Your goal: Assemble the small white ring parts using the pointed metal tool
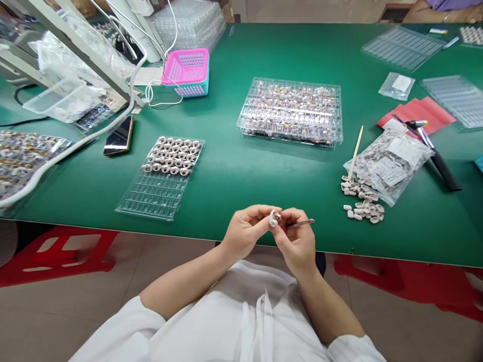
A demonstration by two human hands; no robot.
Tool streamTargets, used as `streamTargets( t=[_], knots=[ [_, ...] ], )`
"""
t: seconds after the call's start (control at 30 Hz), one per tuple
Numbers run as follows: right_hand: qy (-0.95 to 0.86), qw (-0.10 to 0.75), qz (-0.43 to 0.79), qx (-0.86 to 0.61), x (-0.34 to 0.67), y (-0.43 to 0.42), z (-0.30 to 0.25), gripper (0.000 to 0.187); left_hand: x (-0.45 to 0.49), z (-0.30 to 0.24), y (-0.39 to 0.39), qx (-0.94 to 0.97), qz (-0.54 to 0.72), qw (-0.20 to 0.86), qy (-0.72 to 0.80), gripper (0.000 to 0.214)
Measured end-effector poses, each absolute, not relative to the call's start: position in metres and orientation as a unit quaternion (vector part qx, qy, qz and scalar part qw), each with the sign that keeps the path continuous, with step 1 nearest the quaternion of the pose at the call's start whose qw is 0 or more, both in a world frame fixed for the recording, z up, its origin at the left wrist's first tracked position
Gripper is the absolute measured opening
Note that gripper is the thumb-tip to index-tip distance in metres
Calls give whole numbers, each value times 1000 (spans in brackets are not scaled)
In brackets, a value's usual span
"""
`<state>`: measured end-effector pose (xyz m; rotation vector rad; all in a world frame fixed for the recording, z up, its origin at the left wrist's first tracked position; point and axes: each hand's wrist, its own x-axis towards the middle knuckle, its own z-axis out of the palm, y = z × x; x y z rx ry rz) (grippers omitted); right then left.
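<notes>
Just over the table's front edge, my left hand (247,229) pinches a small pale curved earbud shell (274,218) between thumb and fingertips. Its inside looks dark and shiny. My right hand (298,239) is closed too, its thumb and fingertips meeting the shell from the other side. A thin metal tool (301,222), possibly tweezers, lies across the right fingers and points right. To the left, a clear tray (151,198) carries rows of similar shells in its far half. Loose beige caps (364,210) lie in small piles to the right.
A bag of beige caps (388,161), a wooden stick (356,151) and a black-handled hammer (441,163) lie right. Filled clear trays (290,113) are stacked ahead. A pink basket (186,65), a phone (118,136) and a white cable (130,95) are left.
</notes>
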<state>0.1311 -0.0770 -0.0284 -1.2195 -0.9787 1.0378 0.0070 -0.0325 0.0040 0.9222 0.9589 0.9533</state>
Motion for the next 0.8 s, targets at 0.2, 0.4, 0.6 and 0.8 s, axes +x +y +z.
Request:
streamTargets(
  t=[0.2, 0.4, 0.6, 0.8],
  knots=[
    [-415, 606, 455, -503, 136, -73, -29, 12, 4, -3, -32, 441, 419, 675, 417, 26],
    [-427, 612, 434, -505, 140, -73, -25, 6, -2, -1, -30, 483, 404, 675, 384, 24],
    [-420, 594, 433, -531, 141, -73, -20, 8, -3, 1, -31, 518, 391, 669, 363, 23],
    [-410, 605, 448, -515, 139, -73, -21, 10, -2, -3, -35, 574, 404, 628, 336, 24]
  ],
)
